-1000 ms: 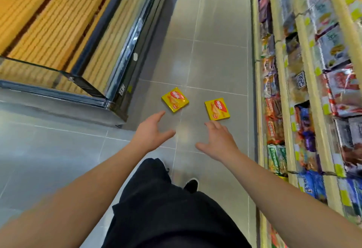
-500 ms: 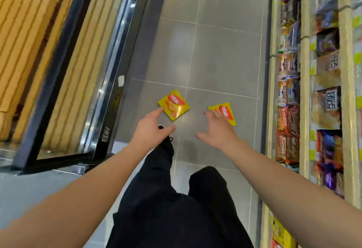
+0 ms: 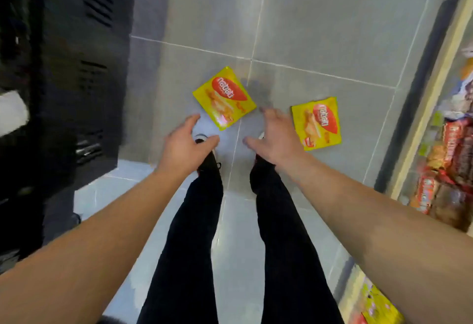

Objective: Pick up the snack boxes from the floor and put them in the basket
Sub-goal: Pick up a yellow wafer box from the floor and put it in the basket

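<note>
I'm holding my left hand point(image 3: 183, 144) and right hand point(image 3: 275, 139) spread, empty, mid-frame over two yellow snack boxes point(image 3: 224, 101) point(image 3: 317, 122); dark cabinet point(image 3: 76, 67) left, stocked shelf point(image 3: 445, 159) right.

One view only: your head camera looked steeply down, close over both outstretched hands point(image 3: 275, 139), toward the tiled floor point(image 3: 320, 29) beyond them.

Bare forearms, no sleeves, slim black trousers point(image 3: 286, 234), dark shoes point(image 3: 208, 162) w/ white toe caps
</note>
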Demonstrator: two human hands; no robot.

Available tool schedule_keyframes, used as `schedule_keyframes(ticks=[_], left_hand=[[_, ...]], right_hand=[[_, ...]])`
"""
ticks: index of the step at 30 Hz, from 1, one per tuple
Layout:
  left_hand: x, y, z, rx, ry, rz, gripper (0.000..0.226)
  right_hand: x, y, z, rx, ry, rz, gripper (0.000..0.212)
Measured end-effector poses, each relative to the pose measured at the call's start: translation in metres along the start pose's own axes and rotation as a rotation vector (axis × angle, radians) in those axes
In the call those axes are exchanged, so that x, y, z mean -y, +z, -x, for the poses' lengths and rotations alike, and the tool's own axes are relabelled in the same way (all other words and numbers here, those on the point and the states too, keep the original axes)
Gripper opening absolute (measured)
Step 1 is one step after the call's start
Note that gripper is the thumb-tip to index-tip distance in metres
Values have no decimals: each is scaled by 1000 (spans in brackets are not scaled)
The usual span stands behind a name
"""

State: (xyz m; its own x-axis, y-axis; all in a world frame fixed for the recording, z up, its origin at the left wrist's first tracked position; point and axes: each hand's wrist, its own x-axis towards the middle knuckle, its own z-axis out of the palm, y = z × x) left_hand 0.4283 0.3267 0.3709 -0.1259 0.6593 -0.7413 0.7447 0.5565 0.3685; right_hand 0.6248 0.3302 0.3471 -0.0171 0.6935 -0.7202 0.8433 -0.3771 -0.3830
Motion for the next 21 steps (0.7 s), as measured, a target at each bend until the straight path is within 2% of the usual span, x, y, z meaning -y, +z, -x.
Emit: schedule_keyframes(ticks=[6, 10, 15, 19, 21], left_hand=[[58, 99, -137, 2, -90, 80, 67], [102, 145, -209, -36, -142, 125, 66], [142, 183, -273, -78, -289, 271, 58], [156, 204, -301, -88, -295, 428, 39], [155, 205, -301, -78, -267, 472, 42]], right_hand=[[-55, 80, -153, 16, -5, -55, 69], [-80, 132, -230, 7, 18, -63, 72], [-92, 181, -297, -11, 53, -113, 69], [-88, 202, -328, -81, 54, -170, 62], [-83, 205, -331, -96, 89, -212, 62]])
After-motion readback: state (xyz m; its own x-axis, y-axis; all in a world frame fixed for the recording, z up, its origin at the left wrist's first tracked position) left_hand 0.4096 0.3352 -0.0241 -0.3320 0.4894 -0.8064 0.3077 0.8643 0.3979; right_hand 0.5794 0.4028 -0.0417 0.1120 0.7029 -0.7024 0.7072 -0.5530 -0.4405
